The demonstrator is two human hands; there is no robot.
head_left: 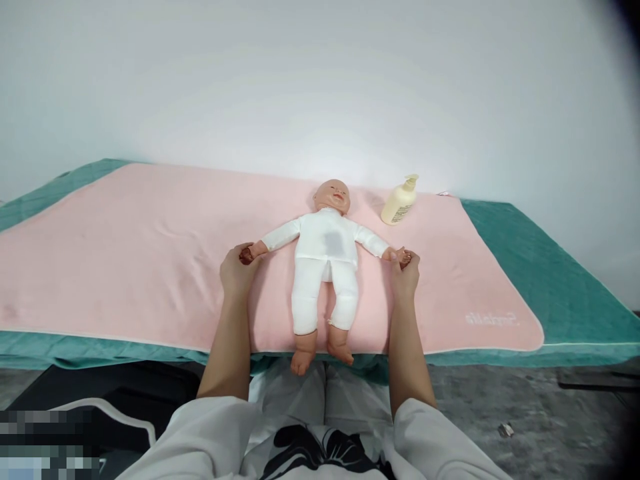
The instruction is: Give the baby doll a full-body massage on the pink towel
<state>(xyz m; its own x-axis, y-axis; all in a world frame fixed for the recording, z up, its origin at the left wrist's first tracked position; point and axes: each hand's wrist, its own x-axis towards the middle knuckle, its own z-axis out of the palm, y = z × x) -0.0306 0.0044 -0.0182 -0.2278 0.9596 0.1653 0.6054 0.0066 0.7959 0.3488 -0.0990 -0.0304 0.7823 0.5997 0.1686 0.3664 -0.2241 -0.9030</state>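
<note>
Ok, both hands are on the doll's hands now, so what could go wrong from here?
The doll lies with its feet past the front edge of the pink towel, so a pull toward the body might slide it off the bed. The lotion bottle lies beside the doll's arm, close to the right hand; a wide swing could knock it. The left hand grips only the doll's small hand, which may slip.

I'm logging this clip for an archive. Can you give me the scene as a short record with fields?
surface: pink towel over a green cover
doll: doll on its back, white suit, arms spread, feet past the towel's near edge
left hand: left hand closed on the doll's hand
right hand: right hand closed on the doll's other hand
other: bottle with a pump, lying beside the doll's head
</note>
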